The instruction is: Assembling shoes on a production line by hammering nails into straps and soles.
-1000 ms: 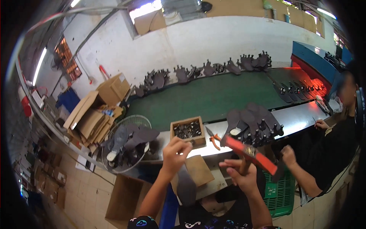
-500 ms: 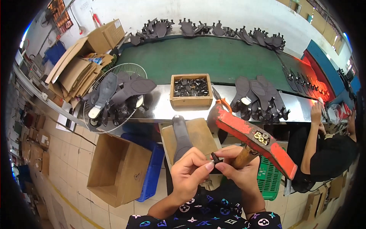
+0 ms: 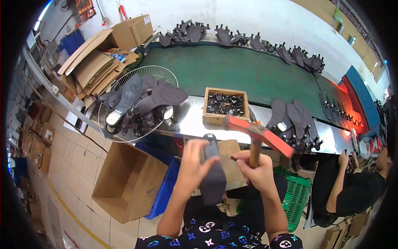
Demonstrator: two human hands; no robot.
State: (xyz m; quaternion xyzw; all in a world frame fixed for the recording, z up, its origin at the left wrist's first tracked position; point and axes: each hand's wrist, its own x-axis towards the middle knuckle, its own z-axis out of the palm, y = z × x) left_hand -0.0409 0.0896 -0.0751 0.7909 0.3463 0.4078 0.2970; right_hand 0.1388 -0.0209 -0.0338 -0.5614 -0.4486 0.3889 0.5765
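Note:
A dark grey high-heel shoe [image 3: 213, 182] lies sole up over the tan board [image 3: 234, 151], its heel end pointing away from me. My left hand [image 3: 192, 162] is at the shoe's left side, fingers apart and thumb across the sole; whether it presses on the shoe I cannot tell. My right hand [image 3: 259, 172] is closed round the wooden handle of a hammer [image 3: 260, 133] with a worn red head, which stands up above the fist. Between that hand's thumb and forefinger sticks out a small black heel tip [image 3: 234, 158].
Beyond the shoe, a wooden box [image 3: 226, 118] holds many small black heel tips. A wire basket [image 3: 174, 79] of shoes stands left, more soles [image 3: 292, 116] right. Below are a cardboard box [image 3: 128, 186] and a green crate [image 3: 298, 191]. Another person [image 3: 356, 182] sits at right.
My hands have come apart. The left has left the heel tip and moved to the shoe; the right keeps the tip and the hammer, now more upright. The view has shifted.

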